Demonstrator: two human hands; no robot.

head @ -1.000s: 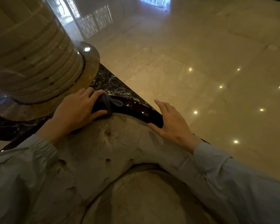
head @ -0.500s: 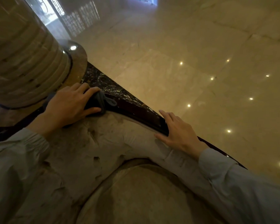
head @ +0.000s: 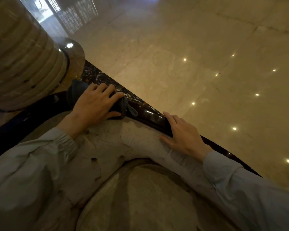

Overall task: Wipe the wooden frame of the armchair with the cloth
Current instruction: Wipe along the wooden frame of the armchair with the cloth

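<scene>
Left hand lies palm-down, fingers spread and slightly curled, pressing a dark grey cloth flat onto the glossy dark wooden frame along the top of the armchair back; the cloth's hanging loop pokes out past the thumb side. Right hand is released, holding nothing: fingers extended over the same frame rail further along, thumb resting on the beige tufted upholstery. Both forearms in pale blue sleeves reach forward over the chair back; polished marble floor beyond
</scene>
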